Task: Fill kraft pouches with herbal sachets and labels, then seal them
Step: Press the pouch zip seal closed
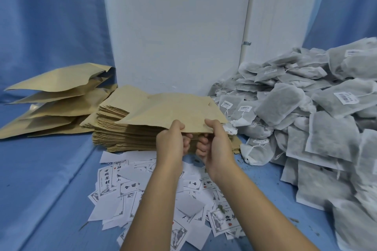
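Observation:
A flat kraft pouch (173,110) is lifted at its near edge off a stack of empty kraft pouches (122,134) in the middle. My left hand (172,140) pinches that near edge, thumb on top and fingers curled below. My right hand (214,142) pinches the same edge just to the right, in the same way. A large heap of grey herbal sachets (310,120) with barcode stickers fills the right side. White printed labels (151,189) lie scattered in front of the stack, under my forearms.
Several bulging kraft pouches (59,100) lie piled at the left. A blue cloth (44,189) covers the work surface and hangs behind. A white panel (175,26) stands upright behind the stack. Herb crumbs dot the cloth near the sachets.

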`<control>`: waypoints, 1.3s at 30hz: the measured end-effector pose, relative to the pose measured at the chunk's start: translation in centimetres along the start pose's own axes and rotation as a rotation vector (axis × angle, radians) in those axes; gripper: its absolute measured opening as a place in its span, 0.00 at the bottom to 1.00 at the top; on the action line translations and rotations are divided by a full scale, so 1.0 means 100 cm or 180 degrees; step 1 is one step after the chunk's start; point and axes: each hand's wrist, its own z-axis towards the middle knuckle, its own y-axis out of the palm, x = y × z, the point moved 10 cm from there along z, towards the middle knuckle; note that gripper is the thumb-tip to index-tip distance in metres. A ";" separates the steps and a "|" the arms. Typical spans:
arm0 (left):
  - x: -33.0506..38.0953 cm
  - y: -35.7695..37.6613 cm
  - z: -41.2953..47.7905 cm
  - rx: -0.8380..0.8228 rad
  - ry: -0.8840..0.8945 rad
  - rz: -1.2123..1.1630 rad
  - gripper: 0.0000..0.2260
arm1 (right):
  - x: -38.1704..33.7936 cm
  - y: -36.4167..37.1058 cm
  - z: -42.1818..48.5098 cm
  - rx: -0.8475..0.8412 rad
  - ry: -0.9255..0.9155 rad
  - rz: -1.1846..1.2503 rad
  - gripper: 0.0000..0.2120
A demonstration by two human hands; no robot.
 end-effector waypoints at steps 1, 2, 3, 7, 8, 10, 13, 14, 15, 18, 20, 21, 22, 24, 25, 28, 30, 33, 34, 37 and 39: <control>-0.003 0.006 -0.001 -0.0122 -0.0071 0.0065 0.13 | 0.001 0.002 -0.001 -0.0062 0.0011 -0.0153 0.16; -0.006 0.011 -0.003 -0.0236 -0.0134 0.0183 0.15 | 0.001 0.003 -0.001 -0.0080 -0.0011 -0.0372 0.17; -0.008 0.015 -0.004 -0.0326 -0.0187 0.0333 0.16 | 0.000 0.002 -0.001 -0.0062 -0.0055 -0.0629 0.17; -0.011 0.014 -0.005 -0.0376 -0.0312 0.0448 0.17 | -0.009 -0.005 -0.004 0.0125 -0.0105 -0.0843 0.18; -0.010 0.010 -0.004 -0.0275 -0.0287 0.0374 0.16 | -0.010 -0.006 -0.003 0.0152 -0.0089 -0.0655 0.18; -0.006 0.004 -0.003 -0.0141 -0.0204 0.0252 0.14 | -0.011 -0.008 -0.004 0.0206 -0.0124 -0.0453 0.18; -0.005 0.003 -0.002 -0.0132 -0.0163 0.0224 0.13 | -0.007 -0.007 -0.004 0.0255 -0.0152 -0.0410 0.18; -0.005 0.004 -0.002 -0.0148 -0.0178 0.0221 0.14 | -0.008 -0.008 -0.004 0.0271 -0.0152 -0.0407 0.18; -0.004 0.003 -0.001 -0.0135 -0.0178 0.0186 0.14 | -0.009 -0.010 -0.004 0.0298 -0.0154 -0.0385 0.18; 0.003 -0.016 0.004 0.0184 -0.0033 -0.0093 0.14 | -0.014 -0.016 -0.003 0.0380 -0.0145 -0.0218 0.18; 0.006 -0.025 0.005 0.0301 0.0032 -0.0245 0.13 | -0.015 -0.017 -0.002 0.0387 -0.0172 -0.0287 0.18; 0.006 -0.027 0.005 0.0329 0.0050 -0.0291 0.13 | -0.014 -0.016 -0.003 0.0371 -0.0189 -0.0298 0.18; 0.006 -0.029 0.006 0.0345 0.0064 -0.0311 0.13 | -0.012 -0.015 -0.003 0.0352 -0.0192 -0.0290 0.18; 0.008 -0.030 0.005 0.0345 0.0088 -0.0304 0.14 | -0.011 -0.014 -0.002 0.0354 -0.0217 -0.0321 0.18; 0.010 -0.033 0.005 0.0378 0.0125 -0.0304 0.14 | -0.013 -0.015 -0.002 0.0381 -0.0235 -0.0314 0.18; 0.016 -0.055 0.007 0.0738 0.0305 -0.0383 0.10 | -0.018 -0.024 0.000 0.0482 -0.0181 -0.0161 0.18; 0.017 -0.063 0.007 0.0852 0.0342 -0.0362 0.09 | -0.020 -0.028 0.000 0.0511 -0.0190 -0.0265 0.18; 0.015 -0.064 0.009 0.0832 0.0303 -0.0438 0.10 | -0.016 -0.028 0.001 0.0506 -0.0121 -0.0196 0.18; 0.014 -0.064 0.010 0.0815 0.0288 -0.0504 0.11 | -0.015 -0.027 0.000 0.0495 -0.0106 -0.0227 0.18; 0.016 -0.067 0.011 0.0933 0.0409 -0.0649 0.12 | -0.013 -0.023 0.000 0.0422 -0.0078 -0.0291 0.19; 0.019 -0.071 0.008 0.1130 0.0613 -0.0605 0.14 | -0.011 -0.018 -0.001 0.0339 -0.0011 -0.0243 0.19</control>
